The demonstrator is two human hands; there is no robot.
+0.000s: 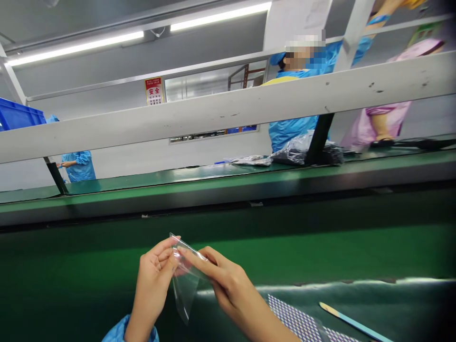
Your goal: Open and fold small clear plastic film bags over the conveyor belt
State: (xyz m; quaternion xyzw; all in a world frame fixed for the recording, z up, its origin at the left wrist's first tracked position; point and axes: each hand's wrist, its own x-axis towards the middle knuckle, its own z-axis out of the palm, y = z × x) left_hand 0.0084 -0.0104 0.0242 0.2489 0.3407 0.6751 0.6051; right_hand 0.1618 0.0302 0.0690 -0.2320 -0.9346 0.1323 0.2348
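A clear plastic film [185, 292], folded or bag-like, hangs between my two hands above the green work surface. My left hand [154, 273] pinches its upper left corner between thumb and fingertips. From the other side, my right hand [228, 275] grips the upper edge, its index finger stretched along the film toward the left fingertips. Part of the film is hidden behind the right fingers. Below and right of my right hand lies a sheet with a small blue-and-white pattern [297, 317], and beside it a thin light-blue stick [352, 323] with a pale tip.
A raised green shelf [153, 183] runs across behind the work surface, with plastic-wrapped dark items [302, 148] on it. A white rail [199, 118] crosses above. A blue crate [21, 115] sits at left. People in blue [79, 166] and pink [381, 121] clothing are beyond.
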